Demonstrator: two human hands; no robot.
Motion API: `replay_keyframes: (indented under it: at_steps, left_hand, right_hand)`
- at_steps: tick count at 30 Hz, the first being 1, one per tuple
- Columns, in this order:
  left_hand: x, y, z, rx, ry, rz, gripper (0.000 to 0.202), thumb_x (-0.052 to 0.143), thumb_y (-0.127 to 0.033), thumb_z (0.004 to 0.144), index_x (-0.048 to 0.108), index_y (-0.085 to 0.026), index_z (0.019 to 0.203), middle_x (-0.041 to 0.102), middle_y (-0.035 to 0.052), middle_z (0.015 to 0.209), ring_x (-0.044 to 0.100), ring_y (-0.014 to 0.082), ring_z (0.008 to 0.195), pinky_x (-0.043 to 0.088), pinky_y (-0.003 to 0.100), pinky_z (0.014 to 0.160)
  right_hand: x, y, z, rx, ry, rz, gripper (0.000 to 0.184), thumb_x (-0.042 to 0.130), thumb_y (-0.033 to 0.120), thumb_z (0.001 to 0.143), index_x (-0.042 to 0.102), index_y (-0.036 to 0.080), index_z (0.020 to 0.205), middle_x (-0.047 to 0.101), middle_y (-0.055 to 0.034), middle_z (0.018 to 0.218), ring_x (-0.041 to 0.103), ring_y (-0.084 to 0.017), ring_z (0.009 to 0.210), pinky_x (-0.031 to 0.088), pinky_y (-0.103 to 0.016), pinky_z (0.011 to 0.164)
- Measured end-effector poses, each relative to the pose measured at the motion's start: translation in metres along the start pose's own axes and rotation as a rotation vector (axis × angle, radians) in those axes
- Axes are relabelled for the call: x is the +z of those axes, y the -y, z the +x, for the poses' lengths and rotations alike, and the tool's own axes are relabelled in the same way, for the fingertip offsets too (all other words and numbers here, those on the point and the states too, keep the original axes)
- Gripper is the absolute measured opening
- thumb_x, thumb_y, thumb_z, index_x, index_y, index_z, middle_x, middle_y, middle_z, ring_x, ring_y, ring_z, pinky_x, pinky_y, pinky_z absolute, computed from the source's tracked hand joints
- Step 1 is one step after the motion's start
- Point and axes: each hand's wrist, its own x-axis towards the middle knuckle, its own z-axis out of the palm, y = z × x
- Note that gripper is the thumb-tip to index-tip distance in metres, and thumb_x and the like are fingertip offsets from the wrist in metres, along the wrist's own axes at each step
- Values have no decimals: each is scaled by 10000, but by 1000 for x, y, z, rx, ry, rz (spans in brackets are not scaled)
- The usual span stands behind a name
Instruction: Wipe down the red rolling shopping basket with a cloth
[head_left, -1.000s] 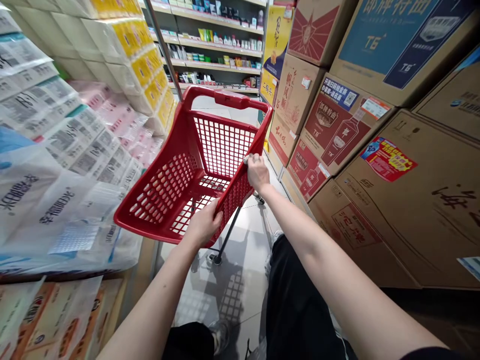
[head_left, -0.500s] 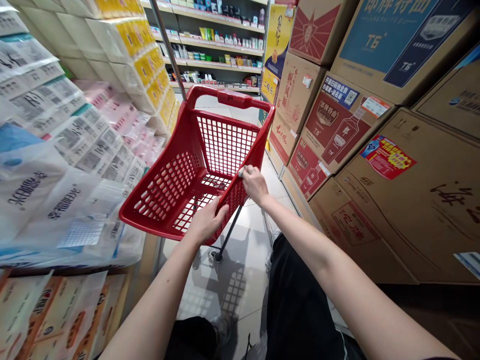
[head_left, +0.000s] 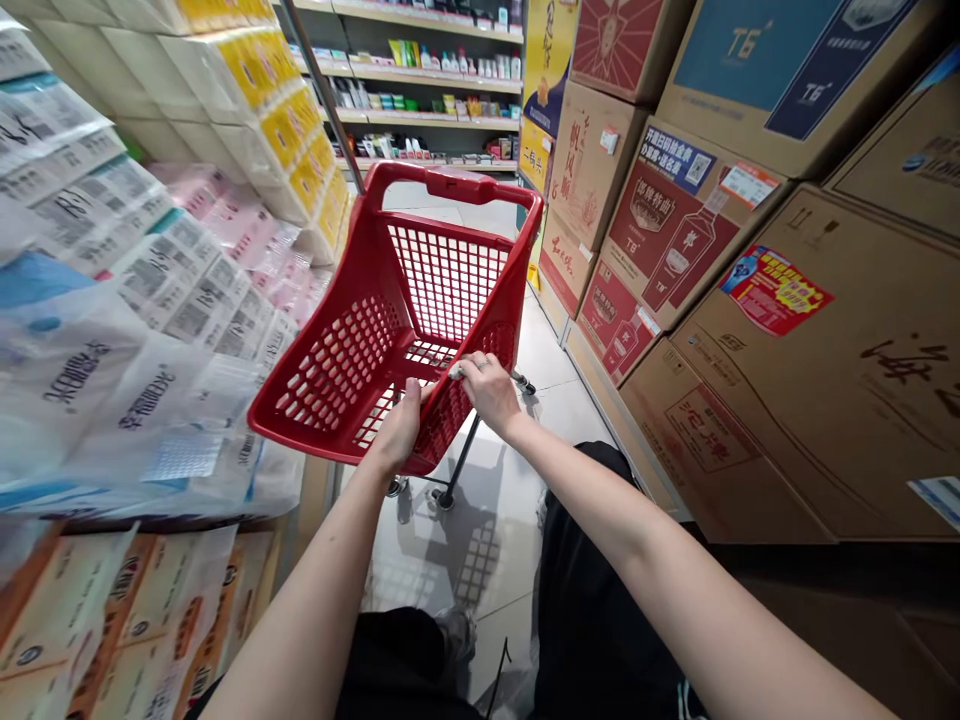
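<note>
A red plastic shopping basket [head_left: 360, 340] on a wheeled frame stands in a narrow shop aisle in front of me, with nothing visible inside it. My left hand [head_left: 401, 425] is closed on the basket's near rim. My right hand [head_left: 487, 388] is closed on the same rim just to the right, with a ring on one finger. The two hands are close together. The basket's red handle bar [head_left: 457, 186] is at its far end.
Stacked packs of tissue paper [head_left: 135, 300] line the left side. Brown and red cartons [head_left: 787, 380] are piled high along the right. Shelves of bottles [head_left: 442, 90] cross the far end of the aisle. The tiled floor [head_left: 480, 540] runs between, under my legs.
My right hand has slid back along the rim toward me, ending beside my left hand. The basket has swung slightly so it faces more squarely down the aisle.
</note>
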Motion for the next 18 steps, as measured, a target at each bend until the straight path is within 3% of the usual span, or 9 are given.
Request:
replay_keyframes:
  at_steps: [5,9,13,15,18]
  left_hand:
    - [0,11,7,-43,81,-286,891,204,-811,836,638,-162,1264,714,105,1119,616,269,1120,448,393,1010]
    - [1,8,7,-119,91,-379,944,199,-843,807,632,-144,1269,729,118,1058,638,276,1081,488,394,963]
    - [4,1,5,-157,64,-358,988,159,-854,800,617,-125,1285,733,129,1026,657,278,1030,512,395,913]
    - [4,-2,4,-148,70,-310,1018,118,-857,796,606,-115,1294,732,132,1018,663,272,1000,523,388,880]
    - [1,-3,5,-133,76,-232,1054,56,-859,785,601,-114,1295,732,130,997,670,255,946,541,356,802]
  right_hand:
    - [12,33,-33,-155,-3,77,237,420,158,967,623,147,1087,614,-105,1158,512,-208,1005,448,-355,937]
    - [8,27,-31,-267,50,81,226,429,174,970,628,130,1069,621,-123,1106,510,-211,992,441,-370,930]
    - [2,21,-24,-120,64,70,245,419,200,984,621,161,1117,618,-108,1112,503,-207,1006,435,-355,942]
    - [2,29,-28,-44,57,59,242,427,189,978,624,174,1118,618,-97,1122,498,-209,1015,439,-344,935]
    - [6,51,-43,-82,68,72,216,454,191,969,635,188,1087,624,-84,1106,499,-206,1014,444,-335,927]
